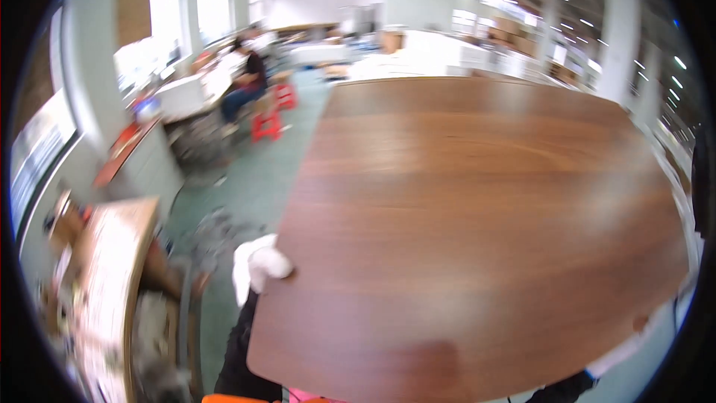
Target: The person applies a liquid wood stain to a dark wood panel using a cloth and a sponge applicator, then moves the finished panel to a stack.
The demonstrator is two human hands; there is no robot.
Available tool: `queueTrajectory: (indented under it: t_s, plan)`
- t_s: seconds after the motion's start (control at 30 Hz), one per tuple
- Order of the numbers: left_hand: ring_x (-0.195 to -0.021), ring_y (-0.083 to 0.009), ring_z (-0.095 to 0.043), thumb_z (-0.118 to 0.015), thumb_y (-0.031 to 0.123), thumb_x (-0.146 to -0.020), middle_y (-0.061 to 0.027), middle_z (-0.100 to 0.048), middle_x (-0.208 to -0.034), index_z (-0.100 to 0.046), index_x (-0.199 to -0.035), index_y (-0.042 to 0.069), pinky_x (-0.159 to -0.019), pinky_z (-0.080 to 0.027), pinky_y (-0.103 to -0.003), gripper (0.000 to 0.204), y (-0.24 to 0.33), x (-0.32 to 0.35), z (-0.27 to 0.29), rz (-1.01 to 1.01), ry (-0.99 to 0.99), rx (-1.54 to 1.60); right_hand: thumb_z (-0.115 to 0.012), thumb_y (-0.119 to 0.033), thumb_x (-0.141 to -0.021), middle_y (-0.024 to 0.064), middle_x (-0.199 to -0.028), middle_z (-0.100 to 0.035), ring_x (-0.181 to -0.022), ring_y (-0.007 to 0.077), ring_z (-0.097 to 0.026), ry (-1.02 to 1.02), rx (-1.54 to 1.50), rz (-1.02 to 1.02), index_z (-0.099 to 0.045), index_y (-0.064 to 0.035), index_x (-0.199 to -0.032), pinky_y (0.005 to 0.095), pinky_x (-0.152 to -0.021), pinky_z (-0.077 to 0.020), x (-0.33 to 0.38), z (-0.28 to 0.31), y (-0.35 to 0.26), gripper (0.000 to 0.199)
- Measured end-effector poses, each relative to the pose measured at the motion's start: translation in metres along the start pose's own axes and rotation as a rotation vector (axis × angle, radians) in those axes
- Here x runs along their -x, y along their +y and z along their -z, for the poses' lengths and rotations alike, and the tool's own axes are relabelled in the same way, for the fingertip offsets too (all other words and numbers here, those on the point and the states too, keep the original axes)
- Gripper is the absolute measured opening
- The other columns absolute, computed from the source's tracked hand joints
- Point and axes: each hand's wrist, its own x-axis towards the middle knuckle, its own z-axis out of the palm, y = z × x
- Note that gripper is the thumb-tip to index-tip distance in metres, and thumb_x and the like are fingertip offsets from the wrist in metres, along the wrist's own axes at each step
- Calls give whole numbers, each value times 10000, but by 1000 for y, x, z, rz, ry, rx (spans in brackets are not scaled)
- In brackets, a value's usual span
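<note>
Wooden board [477, 231] gripped at its edges: left fingers [277, 263] closed on it, right fingers [640, 324] likewise.

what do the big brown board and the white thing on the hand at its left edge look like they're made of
The board looks like wood or wood-look laminate: reddish brown, faint grain streaks, a smooth surface with a soft sheen. The blur leaves open which. The left hand at its edge appears to wear a white fabric glove, matte and softly creased.
</note>
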Motion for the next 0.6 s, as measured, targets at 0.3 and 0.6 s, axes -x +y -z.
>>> queueTrajectory:
  t_s: [0.3,0.6]
  plan:
    - [-1113,-343,-704,-459,163,-977,-296,-606,-1365,-320,-1541,-116,-925,-596,-423,645,71,208,5,-270,39,50,-563,-422,-1062,98,-1452,-591,-1312,237,-533,-212,38,-505,-573,-6,-1435,382,-1134,-402,139,-29,47,559]
    - [-1180,-361,-678,-444,189,-964,-306,-584,-1404,-312,-1558,-127,-973,-578,-435,686,101,408,69,-600,404,-209,-549,-445,-1063,92,-1532,-518,-1363,236,-487,-569,-221,-1007,-493,-46,-1507,384,-1142,-391,269,-58,113,599]
